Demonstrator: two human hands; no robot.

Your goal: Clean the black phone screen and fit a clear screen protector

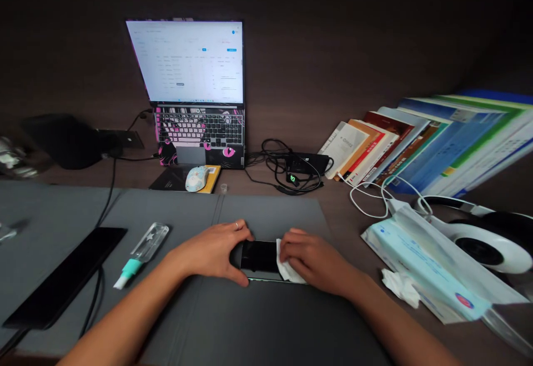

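A smartphone (259, 256) with a dark screen lies flat on the grey desk mat (266, 321), its long side running left to right. My left hand (219, 250) grips the phone's left end, thumb on the near edge and fingers on the far edge. Bunched under the fingers of my right hand (310, 257) is a white tissue (287, 266), pressed on the right part of the screen. My right hand hides the phone's right end. Left of my left forearm lies a clear spray bottle (145, 252) with a mint-green top.
An open laptop (200, 133) stands at the back, with a mouse (196, 178) before it. A black tablet-like slab (66, 277) and cable lie left. On the right are a tissue pack (428, 266), a crumpled tissue (400, 287), headphones (478, 244) and leaning books (416, 138).
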